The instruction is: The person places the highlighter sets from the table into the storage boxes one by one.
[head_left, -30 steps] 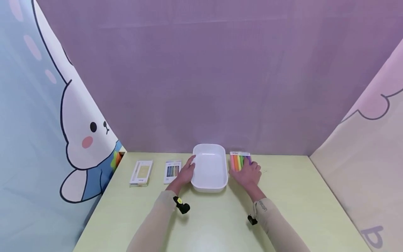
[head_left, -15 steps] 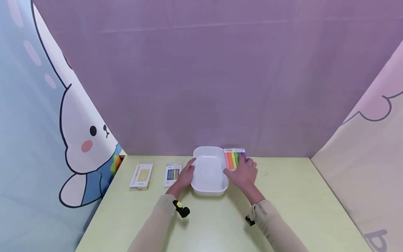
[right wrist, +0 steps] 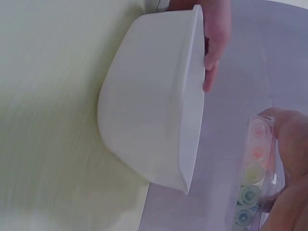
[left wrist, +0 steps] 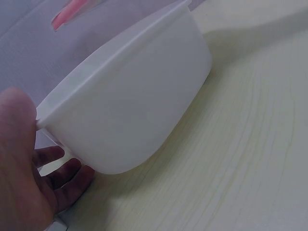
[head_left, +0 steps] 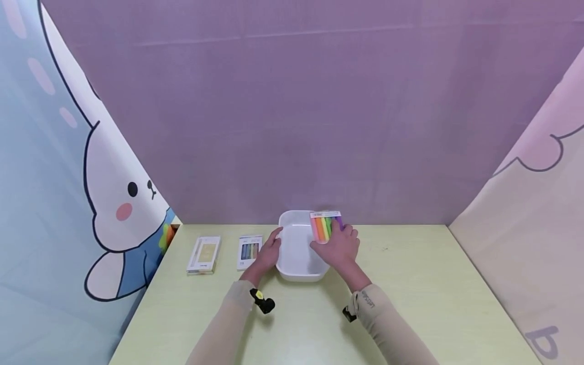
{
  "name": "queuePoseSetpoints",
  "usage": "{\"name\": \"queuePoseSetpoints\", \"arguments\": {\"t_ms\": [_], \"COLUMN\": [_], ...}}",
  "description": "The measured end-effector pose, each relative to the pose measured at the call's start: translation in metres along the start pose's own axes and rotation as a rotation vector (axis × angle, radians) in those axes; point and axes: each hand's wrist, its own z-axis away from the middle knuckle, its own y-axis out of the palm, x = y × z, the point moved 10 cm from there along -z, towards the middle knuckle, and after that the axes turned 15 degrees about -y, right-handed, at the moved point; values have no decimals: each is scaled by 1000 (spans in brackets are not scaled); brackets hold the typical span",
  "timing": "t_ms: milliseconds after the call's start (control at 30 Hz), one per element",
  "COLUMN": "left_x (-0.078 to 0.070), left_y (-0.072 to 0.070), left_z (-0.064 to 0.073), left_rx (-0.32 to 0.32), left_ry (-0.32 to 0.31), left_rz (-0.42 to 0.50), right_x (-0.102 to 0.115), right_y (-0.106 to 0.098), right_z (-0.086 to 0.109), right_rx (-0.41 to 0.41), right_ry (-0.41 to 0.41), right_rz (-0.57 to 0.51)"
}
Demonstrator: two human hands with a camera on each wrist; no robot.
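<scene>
My right hand (head_left: 339, 248) grips a clear pack of coloured markers (head_left: 320, 229), running from pink to purple, over the right side of a white plastic tub (head_left: 296, 253). In the right wrist view, the round ends of the markers (right wrist: 250, 195) show through the case, apart from the tub's rim. My left hand (head_left: 269, 252) holds the tub's left side, thumb at the rim and fingers against the outer wall (left wrist: 130, 96), as the left wrist view shows. The tub's bare inside floor shows in the head view.
Left of the tub lies a white box with a window of muted sticks (head_left: 249, 252). Farther left is a white box with a yellow panel (head_left: 204, 255). A purple curtain (head_left: 292, 116) hangs behind the pale table (head_left: 410, 304).
My right hand has lifted the pack of markers from the table on the right and moved it left over the tub. The left hand stays at the tub's side.
</scene>
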Motion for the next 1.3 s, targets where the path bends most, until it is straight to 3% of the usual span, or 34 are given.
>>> {"name": "queuePoseSetpoints", "arguments": {"t_ms": [300,533,900,1133,1300], "left_x": [0,1,-2,-6,-2], "left_y": [-1,2,-1,-6,2], "left_z": [2,1,-1,-1,-2], "left_rx": [-12,18,30,2,21], "left_ry": [1,-12,-1,13,6], "left_rz": [-17,-4,-8,-43,-42], "right_x": [24,36,49,60,57], "right_y": [1,4,13,20,27], "right_z": [-2,-6,-11,-12,-6], "right_rx": [22,36,39,48,51], "right_ry": [-34,-39,-36,-50,-46], "right_rz": [5,11,30,32,37]}}
